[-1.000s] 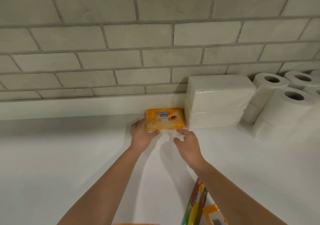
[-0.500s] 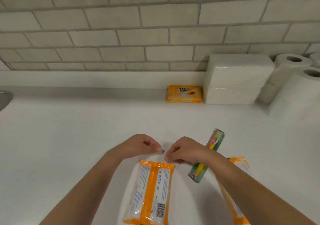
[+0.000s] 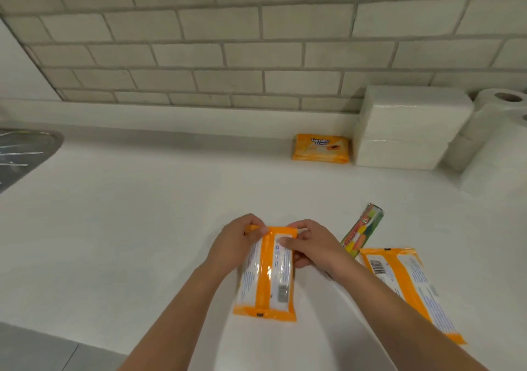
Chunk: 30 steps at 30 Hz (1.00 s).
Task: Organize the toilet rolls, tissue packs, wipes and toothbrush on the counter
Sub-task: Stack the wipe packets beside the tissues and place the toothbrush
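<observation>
Head view first: nearest us, our two forearms reach forward over the white counter. Our left hand and right hand both grip the far end of an orange wipes pack, fingers curled over its top edge from either side. It lies back side up, seam and barcode showing, long axis pointing away from us. We judge that we hold it by the end so we can lift it and turn it label up.

Just right of it lies a second wipes pack, also back side up and angled, not yet sorted. Between that pack and our right hand a packaged toothbrush lies slantwise, loose on the counter.

Farther off, against the low backsplash ledge, a third wipes pack sits label up, just beside two stacked tissue packs, with toilet rolls standing at the right edge. That row along the wall looks like the tidy zone, so the held pack probably belongs next to its twin.

Behind runs a pale brick-tile wall; at far left a metal sink edges in.
</observation>
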Motion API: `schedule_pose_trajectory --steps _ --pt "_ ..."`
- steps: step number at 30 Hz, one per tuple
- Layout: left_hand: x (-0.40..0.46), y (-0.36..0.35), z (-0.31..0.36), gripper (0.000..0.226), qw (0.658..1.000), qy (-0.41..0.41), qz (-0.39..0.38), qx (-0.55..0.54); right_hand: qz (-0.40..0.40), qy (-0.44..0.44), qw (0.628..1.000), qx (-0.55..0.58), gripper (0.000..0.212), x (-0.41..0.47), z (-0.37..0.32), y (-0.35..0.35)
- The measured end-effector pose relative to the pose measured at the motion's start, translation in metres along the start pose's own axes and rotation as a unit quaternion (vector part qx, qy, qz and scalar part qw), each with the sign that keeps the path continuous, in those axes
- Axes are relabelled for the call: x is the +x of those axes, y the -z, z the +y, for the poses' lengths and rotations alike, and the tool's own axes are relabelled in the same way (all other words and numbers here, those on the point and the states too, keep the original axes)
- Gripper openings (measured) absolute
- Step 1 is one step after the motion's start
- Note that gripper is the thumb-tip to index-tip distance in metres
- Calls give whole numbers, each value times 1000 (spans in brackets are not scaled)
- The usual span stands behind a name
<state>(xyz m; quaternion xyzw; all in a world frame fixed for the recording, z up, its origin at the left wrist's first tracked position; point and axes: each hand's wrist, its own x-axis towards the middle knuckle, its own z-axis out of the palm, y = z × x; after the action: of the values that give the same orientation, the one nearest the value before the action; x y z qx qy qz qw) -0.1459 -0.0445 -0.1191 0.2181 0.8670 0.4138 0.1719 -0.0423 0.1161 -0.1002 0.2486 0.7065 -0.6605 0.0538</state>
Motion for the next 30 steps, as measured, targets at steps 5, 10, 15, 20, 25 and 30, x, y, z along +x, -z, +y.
schedule_pose_trajectory --steps 5,10,15,20,25,30 --pt "5 9 22 11 977 14 138 -159 14 60 998 1 42 -5 4 -1" --pt "8 15 38 40 921 93 45 -377 168 260 947 -83 30 -6 -8 1" --pt "22 11 34 68 869 175 -90 -454 257 375 861 -228 44 14 1 9" --pt "42 -2 32 75 887 141 -50 -436 272 300 893 -197 43 27 -3 18" --pt "68 -14 38 69 876 134 -7 -464 281 167 945 29 45 43 -18 27" --pt "87 -42 38 92 865 134 -42 -481 144 31 974 173 44 63 -27 42"
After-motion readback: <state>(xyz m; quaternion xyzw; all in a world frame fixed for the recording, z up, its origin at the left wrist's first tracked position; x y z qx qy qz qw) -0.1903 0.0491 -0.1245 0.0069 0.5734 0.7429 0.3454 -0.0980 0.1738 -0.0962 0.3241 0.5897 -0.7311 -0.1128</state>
